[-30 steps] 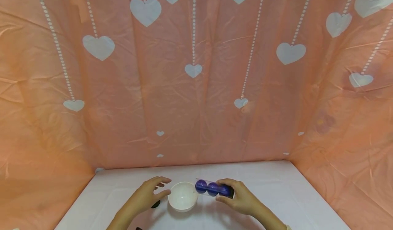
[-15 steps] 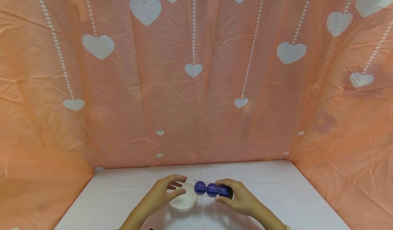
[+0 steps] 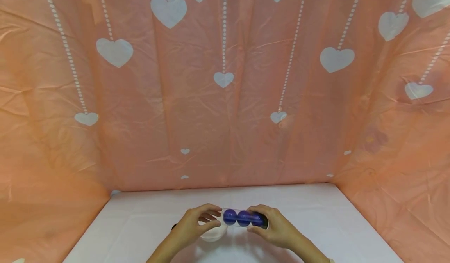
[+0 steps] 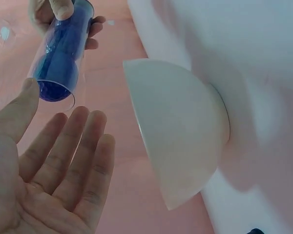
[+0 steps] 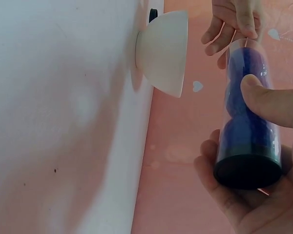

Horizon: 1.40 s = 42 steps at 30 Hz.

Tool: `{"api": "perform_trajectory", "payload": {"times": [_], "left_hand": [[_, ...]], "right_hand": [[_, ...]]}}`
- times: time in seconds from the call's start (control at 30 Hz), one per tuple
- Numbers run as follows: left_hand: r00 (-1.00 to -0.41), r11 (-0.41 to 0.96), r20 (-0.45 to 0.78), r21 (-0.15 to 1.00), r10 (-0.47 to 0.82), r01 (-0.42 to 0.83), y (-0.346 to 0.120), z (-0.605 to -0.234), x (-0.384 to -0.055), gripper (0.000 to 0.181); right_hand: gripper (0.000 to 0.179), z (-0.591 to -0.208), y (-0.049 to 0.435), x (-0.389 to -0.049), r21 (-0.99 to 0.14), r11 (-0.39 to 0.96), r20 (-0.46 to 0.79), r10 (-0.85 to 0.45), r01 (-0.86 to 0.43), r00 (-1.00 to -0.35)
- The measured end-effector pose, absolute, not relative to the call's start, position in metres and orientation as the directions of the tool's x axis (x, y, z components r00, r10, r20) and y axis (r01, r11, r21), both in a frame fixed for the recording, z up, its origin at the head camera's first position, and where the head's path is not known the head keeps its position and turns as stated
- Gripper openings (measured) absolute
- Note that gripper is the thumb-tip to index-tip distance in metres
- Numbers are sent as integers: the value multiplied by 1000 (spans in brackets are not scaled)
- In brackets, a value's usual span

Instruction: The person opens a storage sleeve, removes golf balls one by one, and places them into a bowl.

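Note:
A clear plastic tube of blue-purple balls [image 3: 237, 217] is held nearly level above the table by my right hand [image 3: 275, 224], its thumb and fingers wrapped round the black-capped end [image 5: 248, 170]. Three balls show in a row inside. The uncapped rim faces my left hand [image 3: 192, 224], whose fingers are spread and loosely bent; its thumb tip lies at or very near that rim, and contact is unclear. Below the tube's uncapped end a white bowl [image 4: 173, 126] stands upright on the table, partly hidden by my left hand in the head view.
A white-covered table [image 3: 316, 224] carries the bowl. A small black object [image 5: 153, 14] lies beyond the bowl, mostly hidden behind my left hand in the head view. Peach curtains with white hearts [image 3: 225, 138] enclose the table at the back and sides.
My left hand has moved right, from the bowl's left side across it to the tube's uncapped end. The right hand and the tube have hardly moved.

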<state>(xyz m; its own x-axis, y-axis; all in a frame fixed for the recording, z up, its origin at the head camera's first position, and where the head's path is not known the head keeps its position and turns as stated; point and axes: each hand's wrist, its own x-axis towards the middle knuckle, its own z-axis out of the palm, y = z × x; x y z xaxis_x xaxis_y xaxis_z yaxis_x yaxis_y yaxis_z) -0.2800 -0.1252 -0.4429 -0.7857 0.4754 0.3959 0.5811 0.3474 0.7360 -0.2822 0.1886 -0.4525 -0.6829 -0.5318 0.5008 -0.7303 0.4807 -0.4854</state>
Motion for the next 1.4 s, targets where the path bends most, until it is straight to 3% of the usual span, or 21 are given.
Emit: {"api": "perform_trajectory", "payload": {"times": [0.57,1.07,1.27,1.4], "left_hand": [[-805,317,353,785,477,533,-121,-443,-278,38],[-804,338,331,779,494,528,-120,-448,-280,37],[-801,339,336,774,496,535,-118,-451,-281,38],[-801,337,342,773,491,537,-117,-451,-281,37]], "right_hand": [[36,-446,188,-277,-445,514,486,-549,-733,-680],[41,-442,191,-278,-504,510,415,-565,-697,-713],[52,-442,191,-278,-447,535,431,-574,-718,-696],[46,-441,190,-277,-428,543,433,-578,-722,-692]]}}
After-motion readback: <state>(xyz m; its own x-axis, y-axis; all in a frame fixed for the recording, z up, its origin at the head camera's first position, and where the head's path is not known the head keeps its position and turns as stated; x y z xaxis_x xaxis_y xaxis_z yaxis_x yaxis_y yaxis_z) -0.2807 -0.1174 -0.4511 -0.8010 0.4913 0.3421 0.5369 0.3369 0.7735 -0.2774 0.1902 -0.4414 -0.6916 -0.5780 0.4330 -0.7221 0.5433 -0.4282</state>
